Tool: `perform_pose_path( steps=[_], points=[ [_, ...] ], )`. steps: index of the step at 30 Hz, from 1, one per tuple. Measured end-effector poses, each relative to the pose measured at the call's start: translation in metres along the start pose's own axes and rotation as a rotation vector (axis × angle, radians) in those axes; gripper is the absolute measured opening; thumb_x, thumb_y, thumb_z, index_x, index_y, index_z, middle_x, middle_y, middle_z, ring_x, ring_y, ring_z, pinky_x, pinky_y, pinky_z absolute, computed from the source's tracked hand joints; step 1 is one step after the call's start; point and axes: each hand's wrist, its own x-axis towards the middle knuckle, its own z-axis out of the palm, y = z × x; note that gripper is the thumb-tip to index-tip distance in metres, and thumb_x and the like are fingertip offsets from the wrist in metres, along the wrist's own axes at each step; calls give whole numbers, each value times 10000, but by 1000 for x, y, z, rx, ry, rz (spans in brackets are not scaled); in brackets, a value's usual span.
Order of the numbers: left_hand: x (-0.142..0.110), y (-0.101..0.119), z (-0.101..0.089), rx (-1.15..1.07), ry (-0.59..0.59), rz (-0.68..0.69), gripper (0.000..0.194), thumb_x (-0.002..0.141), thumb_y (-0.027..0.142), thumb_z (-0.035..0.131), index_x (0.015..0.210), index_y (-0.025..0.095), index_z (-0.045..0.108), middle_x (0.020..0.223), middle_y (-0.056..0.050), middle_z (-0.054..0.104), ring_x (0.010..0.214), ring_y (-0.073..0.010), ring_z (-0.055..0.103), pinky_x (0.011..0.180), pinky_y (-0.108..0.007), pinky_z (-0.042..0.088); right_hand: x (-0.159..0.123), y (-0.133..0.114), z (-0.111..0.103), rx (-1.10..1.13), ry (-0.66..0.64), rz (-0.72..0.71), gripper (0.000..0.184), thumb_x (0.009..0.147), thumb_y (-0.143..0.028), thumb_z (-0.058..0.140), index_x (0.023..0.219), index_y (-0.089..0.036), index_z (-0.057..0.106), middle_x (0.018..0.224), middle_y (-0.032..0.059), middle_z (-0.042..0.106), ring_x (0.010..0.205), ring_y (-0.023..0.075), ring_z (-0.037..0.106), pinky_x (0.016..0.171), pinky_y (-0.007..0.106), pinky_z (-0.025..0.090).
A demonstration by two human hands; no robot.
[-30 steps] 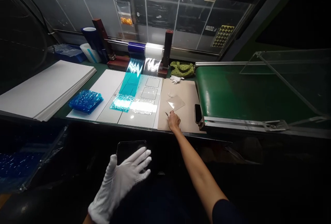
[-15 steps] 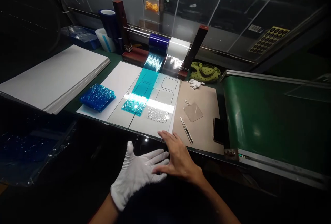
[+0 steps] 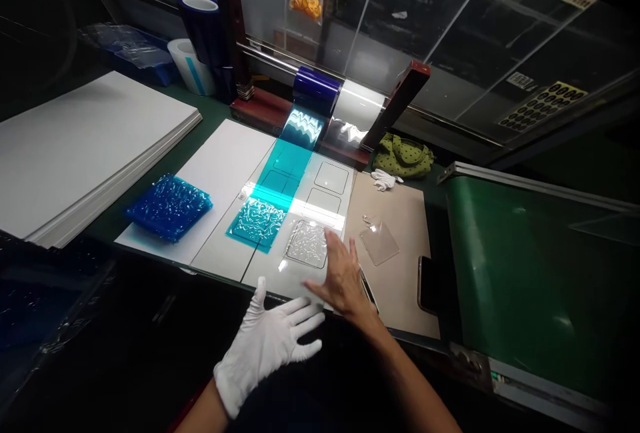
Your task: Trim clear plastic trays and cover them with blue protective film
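Observation:
My left hand (image 3: pixel 274 345), in a white glove, is spread open in front of the table edge with nothing in it. Bare and open, my right hand (image 3: pixel 344 274) is over the front of the grey template sheet (image 3: pixel 220 256), beside a textured clear film piece (image 3: pixel 309 244). Left of that lies a crinkled blue film (image 3: pixel 257 223), the end of a strip drawn from the blue film roll (image 3: pixel 316 86). A white film roll (image 3: pixel 358 103) shares its rod. My right wrist partly hides a utility knife (image 3: pixel 369 290). A clear square plate (image 3: pixel 380 242) lies on brown board.
At left are a stack of white sheets (image 3: pixel 95 146) and a pile of blue film squares (image 3: pixel 170 208). A phone (image 3: pixel 429 284) lies near a green conveyor belt (image 3: pixel 530 266). Behind are a white glove (image 3: pixel 386 180), a green polka-dot pouch (image 3: pixel 403 154) and spare rolls (image 3: pixel 191 66).
My right hand has moved away from the gloved left hand, forward over the template sheet. The left hand's fingers are more spread. The view has tilted and come closer to the table.

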Motion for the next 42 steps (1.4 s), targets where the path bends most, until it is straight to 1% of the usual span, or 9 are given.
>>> perform_pose_path(
  steps=[5, 8, 11, 23, 26, 29, 33, 36, 42],
  points=[
    [-9, 14, -21, -98, 104, -35, 1042, 668, 832, 390, 1333, 31, 404, 1478, -207, 275, 1418, -308, 2, 1087, -569, 188, 73, 53, 31, -182, 89, 79, 976, 792, -399, 622, 1466, -70, -2, 1471, 234, 289, 1395, 309, 195, 1107, 592, 28],
    [-13, 22, -20, -121, 154, -17, 856, 791, 703, 375, 1317, 30, 434, 1468, -197, 311, 1417, -308, 37, 1088, -571, 190, 98, 73, 47, -245, 58, 50, 929, 835, -421, 565, 1467, -67, -18, 1485, 225, 265, 1402, 304, 170, 1101, 596, -12],
    [-14, 31, -17, -127, 170, -14, 686, 856, 543, 383, 1307, 30, 447, 1476, -171, 310, 1416, -304, 65, 1088, -575, 195, 108, 83, 56, -282, 19, 21, 898, 852, -430, 539, 1467, -62, -2, 1490, 216, 260, 1405, 298, 162, 1099, 592, -46],
    [-4, 49, -26, -39, 79, 12, 548, 801, 456, 499, 1244, 136, 538, 1481, -99, 330, 1415, -268, 109, 1103, -541, 188, 120, 97, 55, -290, -53, -4, 888, 873, -459, 474, 1466, -83, -69, 1500, 220, 230, 1415, 290, 117, 1073, 625, -40],
    [-5, 49, -26, -34, 79, 23, 559, 823, 474, 483, 1255, 124, 531, 1489, -114, 311, 1412, -277, 115, 1105, -540, 182, 103, 105, 41, -240, 136, 152, 777, 889, -464, 437, 1470, -122, 50, 1485, 209, 275, 1402, 297, 159, 1070, 625, 59],
    [-6, 51, -28, -7, 91, 37, 555, 867, 457, 444, 1294, 106, 494, 1487, -142, 304, 1409, -292, 125, 1101, -554, 184, 74, 122, 28, -168, 426, 552, 641, 878, -441, 452, 1400, -109, 280, 1371, 217, 415, 1272, 312, 390, 1017, 528, 289],
    [0, 59, -34, 34, 31, 54, 572, 882, 474, 410, 1324, 116, 466, 1461, -147, 354, 1414, -291, 84, 1102, -570, 164, 54, 146, 24, -72, 369, 1007, 602, 815, -427, 534, 1306, -94, 427, 1114, 170, 588, 967, 271, 584, 803, 372, 433],
    [7, 65, -35, 95, 6, 59, 547, 893, 466, 386, 1310, 127, 490, 1453, -141, 371, 1417, -279, 62, 1108, -556, 157, 61, 153, 25, -27, 278, 1035, 496, 777, -424, 586, 1193, -155, 561, 899, 93, 666, 833, 252, 613, 700, 322, 421],
    [2, 54, -15, 439, 49, 206, 706, 851, 644, 345, 1351, 155, 441, 1453, -142, 365, 1394, -284, 200, 1116, -490, 188, 59, 124, 3, 13, 336, 1027, 310, 890, -347, 437, 902, -172, 692, 846, 129, 693, 806, 239, 617, 654, 298, 380]
  ],
)
